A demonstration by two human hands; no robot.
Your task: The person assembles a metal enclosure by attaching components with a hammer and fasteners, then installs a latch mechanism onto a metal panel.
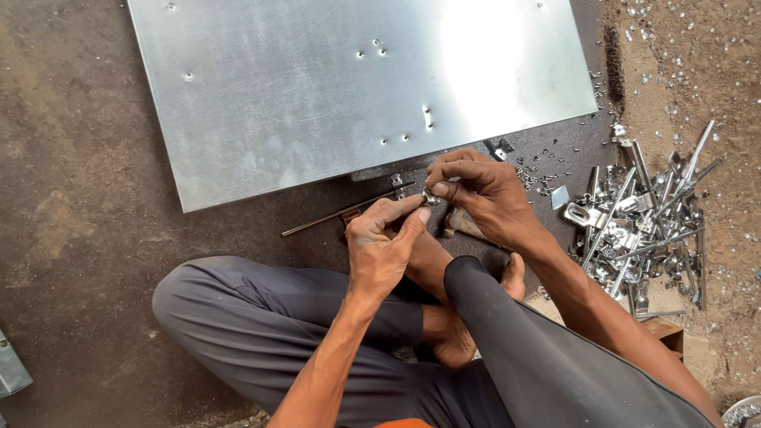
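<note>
My left hand (382, 242) and my right hand (485, 194) meet in front of me, fingertips pinched together on a small shiny metal part (430, 196). Both hands grip it just above my crossed legs and bare feet. A thin metal rod (342, 211) lies on the floor just left of my fingers, running toward the sheet's near edge. A large flat metal sheet (317, 87) with several small holes lies right beyond my hands.
A pile of shiny metal brackets and rods (642, 226) lies on the floor at my right. Small metal scraps (543, 178) are scattered near the sheet's corner. A wooden block (666, 331) sits under my right forearm. A grey object (12, 368) pokes in at the left edge.
</note>
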